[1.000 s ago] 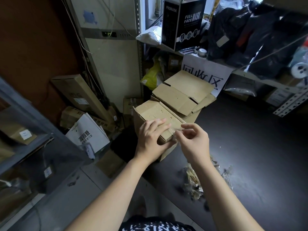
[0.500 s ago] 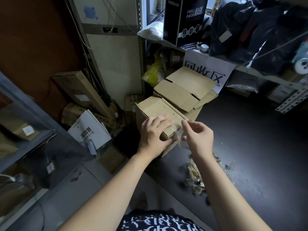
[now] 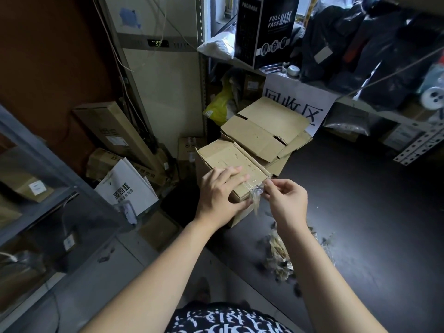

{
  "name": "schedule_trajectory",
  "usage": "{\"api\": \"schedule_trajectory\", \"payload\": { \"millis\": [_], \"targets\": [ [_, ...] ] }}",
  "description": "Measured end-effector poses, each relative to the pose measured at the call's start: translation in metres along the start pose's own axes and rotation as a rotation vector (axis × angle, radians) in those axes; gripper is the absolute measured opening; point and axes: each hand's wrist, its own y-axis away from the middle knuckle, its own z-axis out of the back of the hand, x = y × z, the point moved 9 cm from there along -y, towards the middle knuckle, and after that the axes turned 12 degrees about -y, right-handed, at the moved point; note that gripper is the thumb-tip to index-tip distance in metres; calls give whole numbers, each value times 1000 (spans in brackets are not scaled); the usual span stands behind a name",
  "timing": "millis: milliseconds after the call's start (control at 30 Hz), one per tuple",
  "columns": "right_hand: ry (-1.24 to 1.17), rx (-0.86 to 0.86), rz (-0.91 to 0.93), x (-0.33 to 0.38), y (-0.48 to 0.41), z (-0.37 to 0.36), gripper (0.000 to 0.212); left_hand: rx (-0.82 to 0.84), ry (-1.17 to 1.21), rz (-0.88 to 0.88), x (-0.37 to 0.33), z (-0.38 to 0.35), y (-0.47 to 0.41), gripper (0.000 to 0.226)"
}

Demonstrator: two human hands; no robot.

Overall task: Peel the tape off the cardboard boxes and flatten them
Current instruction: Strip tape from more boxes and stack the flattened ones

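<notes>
Left hand [image 3: 219, 193] presses the box [image 3: 230, 162]; right hand [image 3: 286, 198] pinches tape [image 3: 255, 192].

Far beyond the right hand [image 3: 286, 200], a black cardboard carton printed "FULL FACE MASK" [image 3: 264, 30] stands on a shelf above a white paper sign with black characters [image 3: 298, 102]. Left of the left hand [image 3: 216, 195] leans a white paper carrier bag [image 3: 127, 188]. Beyond that hand are a yellow plastic bag [image 3: 218, 104] and a tall cream cabinet with a green digital readout [image 3: 163, 80].
</notes>
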Motion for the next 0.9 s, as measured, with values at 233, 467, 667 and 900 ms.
{"api": "schedule_trajectory", "payload": {
  "millis": [233, 467, 667, 900],
  "targets": [
    [-71, 1, -29, -4, 4, 1, 7, 25, 5, -5, 0, 2, 1, 55],
    [-166, 53, -11, -4, 7, 2, 12, 51, 45, -15, 0, 2, 1, 54],
    [54, 146, 190, 14, 2, -2, 14, 156, 116, -71, 17, 12, 0, 49],
    [228, 451, 378, 19, 22, -50, 30, 229, 52, -46, 34, 36, 11, 66]
  ]
}}
